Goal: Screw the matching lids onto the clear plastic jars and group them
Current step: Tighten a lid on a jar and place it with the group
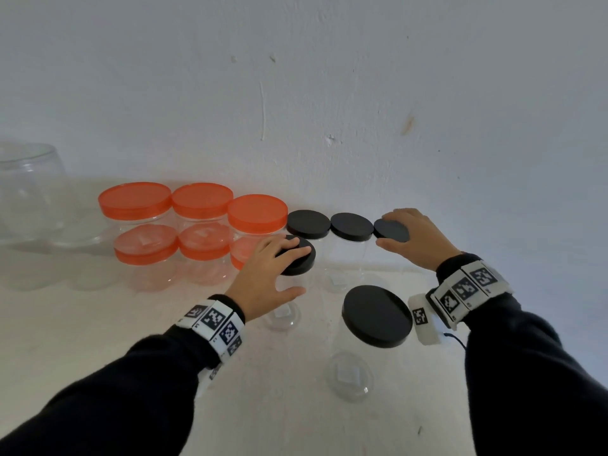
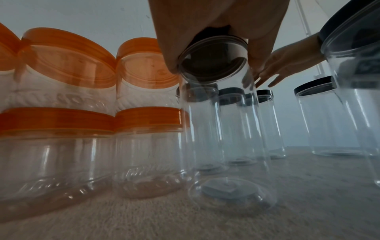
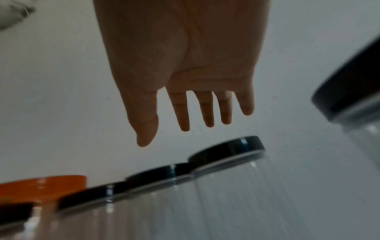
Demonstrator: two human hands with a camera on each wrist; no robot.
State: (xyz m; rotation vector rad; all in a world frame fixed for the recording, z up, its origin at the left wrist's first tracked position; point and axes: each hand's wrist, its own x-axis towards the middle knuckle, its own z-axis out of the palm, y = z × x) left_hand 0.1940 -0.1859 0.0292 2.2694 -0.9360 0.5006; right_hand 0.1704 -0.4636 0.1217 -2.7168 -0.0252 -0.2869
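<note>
Several clear jars stand against the wall. My left hand [image 1: 267,268] grips the black lid [image 1: 297,258] of a tall clear jar [image 2: 218,116], thumb and fingers curled round its rim [image 2: 211,60]. It stands just right of the orange-lidded jars [image 1: 256,213]. Behind it are two more black-lidded jars [image 1: 308,223]. My right hand [image 1: 415,238] hovers open over the rightmost black lid [image 1: 391,231]; in the right wrist view its straight fingers [image 3: 185,110] are above that lid [image 3: 226,149], not touching. Another black-lidded jar [image 1: 376,315] stands nearest me.
Several orange-lidded jars [image 1: 135,200] are stacked in two layers at the left. A large clear lidless jar [image 1: 29,189] sits at the far left. The white wall [image 1: 329,93] runs close behind the rows. The pale tabletop [image 1: 98,324] extends toward me.
</note>
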